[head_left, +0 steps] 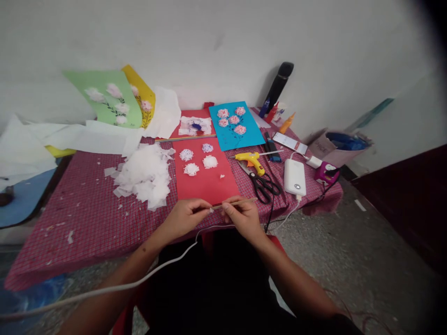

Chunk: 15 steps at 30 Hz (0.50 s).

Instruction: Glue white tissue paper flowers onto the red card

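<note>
My left hand (185,215) and my right hand (242,216) meet at the near edge of the table, just in front of a red paper sheet (206,181). My right hand pinches a thin wooden stick (244,201) that points off to the right. My left hand's fingertips are pinched on the stick's left tip, where a tiny white bit shows. Several small white tissue flowers (197,160) lie on the red sheet. A pile of white tissue pieces (145,174) sits to its left.
A blue card with pink flowers (235,125), a yellow glue gun (251,160), black scissors (263,185), a white power bank (294,177) and a phone (289,142) lie on the right. Green and yellow flower cards (111,97) lean on the wall. A white cable (167,265) crosses my lap.
</note>
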Available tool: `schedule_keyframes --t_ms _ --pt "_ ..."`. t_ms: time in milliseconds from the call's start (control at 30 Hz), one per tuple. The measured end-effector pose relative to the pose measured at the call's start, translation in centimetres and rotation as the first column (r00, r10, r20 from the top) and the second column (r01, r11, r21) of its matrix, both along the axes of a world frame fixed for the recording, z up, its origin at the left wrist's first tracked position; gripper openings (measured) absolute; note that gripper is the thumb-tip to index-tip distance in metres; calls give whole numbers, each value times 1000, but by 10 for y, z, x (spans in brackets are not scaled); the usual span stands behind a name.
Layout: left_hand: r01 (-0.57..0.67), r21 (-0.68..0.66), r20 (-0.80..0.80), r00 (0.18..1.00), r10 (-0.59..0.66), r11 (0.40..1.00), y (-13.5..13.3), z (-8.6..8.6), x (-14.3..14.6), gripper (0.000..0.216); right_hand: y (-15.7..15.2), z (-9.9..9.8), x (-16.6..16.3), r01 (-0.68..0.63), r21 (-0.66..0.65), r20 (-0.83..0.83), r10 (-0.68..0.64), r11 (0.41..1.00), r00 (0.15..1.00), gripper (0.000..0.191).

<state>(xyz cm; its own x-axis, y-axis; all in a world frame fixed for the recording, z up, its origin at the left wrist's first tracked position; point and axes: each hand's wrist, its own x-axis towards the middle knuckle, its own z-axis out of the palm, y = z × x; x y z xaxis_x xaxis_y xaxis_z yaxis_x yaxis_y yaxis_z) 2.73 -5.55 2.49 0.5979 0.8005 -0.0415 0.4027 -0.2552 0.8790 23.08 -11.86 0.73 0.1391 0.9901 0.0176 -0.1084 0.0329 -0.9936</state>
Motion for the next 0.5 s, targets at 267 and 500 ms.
schedule_keyframes --t_ms 267,500 --pt "45 96 -42 998 -41 994 1 4 16 20 2 12 31 -171 49 84 167 984 982 24" --pt "42 246 -63 998 -27 968 50 10 38 23 64 44 44 -155 156 484 61 976 873 31"
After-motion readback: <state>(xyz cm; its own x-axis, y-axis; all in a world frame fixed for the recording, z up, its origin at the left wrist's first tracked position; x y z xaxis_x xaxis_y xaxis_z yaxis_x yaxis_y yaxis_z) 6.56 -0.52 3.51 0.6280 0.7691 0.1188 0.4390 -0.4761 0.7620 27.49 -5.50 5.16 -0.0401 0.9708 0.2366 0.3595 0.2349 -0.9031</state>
